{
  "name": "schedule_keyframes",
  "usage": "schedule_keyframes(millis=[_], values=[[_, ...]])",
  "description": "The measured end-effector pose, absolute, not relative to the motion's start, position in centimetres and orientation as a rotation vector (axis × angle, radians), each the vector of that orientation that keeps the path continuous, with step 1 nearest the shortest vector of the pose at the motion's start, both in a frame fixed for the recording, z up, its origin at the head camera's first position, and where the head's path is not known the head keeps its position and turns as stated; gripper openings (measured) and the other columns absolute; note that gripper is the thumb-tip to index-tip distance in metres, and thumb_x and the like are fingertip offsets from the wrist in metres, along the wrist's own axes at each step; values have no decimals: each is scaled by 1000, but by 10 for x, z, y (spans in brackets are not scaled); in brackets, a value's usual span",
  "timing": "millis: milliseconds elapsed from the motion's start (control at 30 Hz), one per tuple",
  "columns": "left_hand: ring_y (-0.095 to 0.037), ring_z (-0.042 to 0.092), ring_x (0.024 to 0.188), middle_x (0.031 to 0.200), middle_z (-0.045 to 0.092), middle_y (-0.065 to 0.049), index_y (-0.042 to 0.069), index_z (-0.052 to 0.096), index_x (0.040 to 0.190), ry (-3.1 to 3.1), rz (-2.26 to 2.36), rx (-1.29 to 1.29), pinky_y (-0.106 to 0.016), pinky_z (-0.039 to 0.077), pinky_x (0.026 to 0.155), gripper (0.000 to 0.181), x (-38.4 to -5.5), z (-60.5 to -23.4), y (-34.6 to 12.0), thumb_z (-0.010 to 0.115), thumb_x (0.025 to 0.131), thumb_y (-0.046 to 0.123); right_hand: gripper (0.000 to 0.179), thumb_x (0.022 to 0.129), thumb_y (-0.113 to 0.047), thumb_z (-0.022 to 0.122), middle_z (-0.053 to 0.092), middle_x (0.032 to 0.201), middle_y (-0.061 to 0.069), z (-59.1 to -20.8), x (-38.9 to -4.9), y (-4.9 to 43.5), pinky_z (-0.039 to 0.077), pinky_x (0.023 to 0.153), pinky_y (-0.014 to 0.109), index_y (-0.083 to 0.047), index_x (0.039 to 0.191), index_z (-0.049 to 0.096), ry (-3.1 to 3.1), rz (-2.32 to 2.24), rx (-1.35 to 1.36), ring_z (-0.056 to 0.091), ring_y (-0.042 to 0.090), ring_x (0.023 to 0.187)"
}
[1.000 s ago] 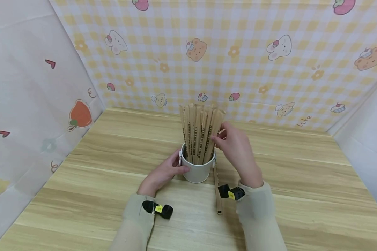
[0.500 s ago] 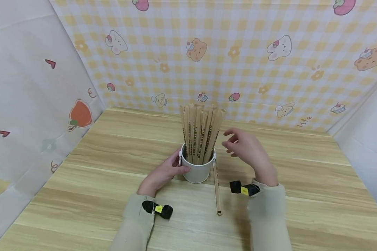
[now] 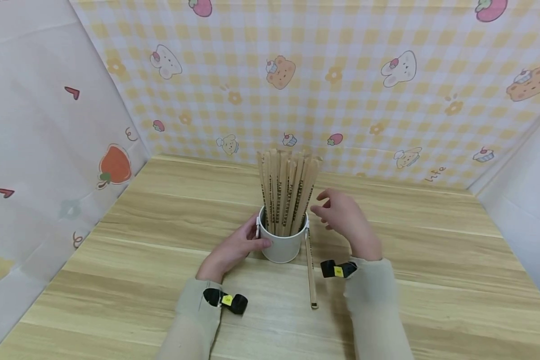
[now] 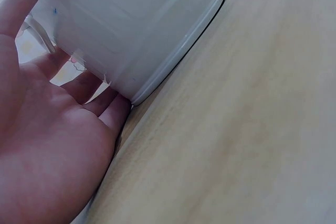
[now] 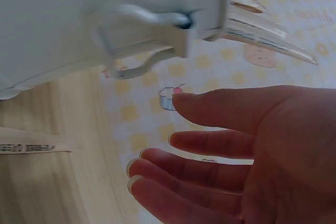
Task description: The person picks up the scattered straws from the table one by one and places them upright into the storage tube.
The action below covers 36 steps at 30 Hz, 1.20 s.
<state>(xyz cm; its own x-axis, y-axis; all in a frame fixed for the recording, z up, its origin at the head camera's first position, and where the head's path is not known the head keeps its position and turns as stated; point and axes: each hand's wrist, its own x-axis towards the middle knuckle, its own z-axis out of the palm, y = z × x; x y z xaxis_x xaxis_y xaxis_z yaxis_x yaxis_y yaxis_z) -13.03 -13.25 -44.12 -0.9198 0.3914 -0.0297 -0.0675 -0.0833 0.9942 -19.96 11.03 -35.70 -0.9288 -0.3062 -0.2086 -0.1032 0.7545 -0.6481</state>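
Note:
A small white metal bucket (image 3: 282, 248) stands on the table, holding several long brown paper-wrapped sticks (image 3: 285, 190) with black print. My left hand (image 3: 236, 248) grips its left side, thumb on the front and fingers reaching behind; in the left wrist view the bucket wall (image 4: 126, 24) lies against those fingers. Just right of the bucket is my right hand (image 3: 344, 215), fingers loosely bent and holding nothing. The right wrist view shows its fingers (image 5: 189, 182) apart, below the bucket's side handle (image 5: 142, 69). One more wrapped stick (image 3: 312, 275) lies on the table at the bucket's right.
The wooden table (image 3: 454, 280) meets a yellow checked cloth (image 3: 351, 105) hung behind it. A white printed cloth (image 3: 40, 150) hangs along the left side, and a pale cloth (image 3: 528, 160) on the right.
My right hand has let go of the sticks in the bucket and drawn off to the right, then come slightly back toward the bucket. The left hand and bucket stay in place.

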Motion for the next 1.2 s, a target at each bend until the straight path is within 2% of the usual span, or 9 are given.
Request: schedule_keyframes(millis=[167,333,433,600,700,833,967,1200], values=[[-16,14,132,147,17,-4,16,13,144,1882,2063,334,-31,14,106,83,-125,-426,-131,65,80,10,39,85,-24,58,61,91,10,-367,-200,101,48,54,29,-5,118,50,2660,-843,-310,60,23,64],[-16,14,132,146,17,-4,16,13,144,1860,2076,344,-31,14,107,82,-125,-425,-130,64,80,9,40,87,-26,52,61,81,7,-378,-200,97,45,52,28,-4,120,49,2697,-759,-349,56,17,58],[-15,14,132,146,17,-3,16,13,144,1854,2076,347,-31,14,107,82,-124,-425,-130,64,80,8,41,89,-27,48,61,85,8,-385,-200,95,45,53,30,-4,123,46,2718,-727,-356,56,17,58],[-16,14,132,147,16,-4,15,12,144,1868,2068,349,-31,14,107,83,-125,-427,-131,64,80,8,40,89,-23,47,58,111,14,-397,-201,93,45,79,42,-4,124,46,2765,-712,-426,57,29,91],[-17,14,133,147,16,-5,16,13,144,1874,2071,352,-32,14,107,83,-127,-432,-132,64,80,7,33,89,-20,47,57,112,14,-403,-201,91,42,87,45,-5,119,49,2790,-675,-475,53,32,102],[-16,16,132,146,18,-3,20,15,144,1878,2076,347,-32,15,106,82,-132,-444,-133,65,80,9,22,87,-13,48,60,99,14,-408,-199,86,46,80,45,-6,108,52,2842,-610,-544,56,32,93],[-15,15,132,146,17,0,24,16,143,1875,2088,358,-32,15,106,84,-135,-451,-134,67,78,12,18,87,-8,49,61,91,14,-408,-197,84,47,72,44,-5,104,54,2884,-574,-584,58,30,85],[-14,15,132,146,18,2,28,17,142,1876,2092,371,-32,15,106,84,-137,-454,-134,69,77,16,13,87,-11,50,62,92,13,-406,-197,82,47,73,45,-8,98,57,2896,-555,-571,58,31,87]])
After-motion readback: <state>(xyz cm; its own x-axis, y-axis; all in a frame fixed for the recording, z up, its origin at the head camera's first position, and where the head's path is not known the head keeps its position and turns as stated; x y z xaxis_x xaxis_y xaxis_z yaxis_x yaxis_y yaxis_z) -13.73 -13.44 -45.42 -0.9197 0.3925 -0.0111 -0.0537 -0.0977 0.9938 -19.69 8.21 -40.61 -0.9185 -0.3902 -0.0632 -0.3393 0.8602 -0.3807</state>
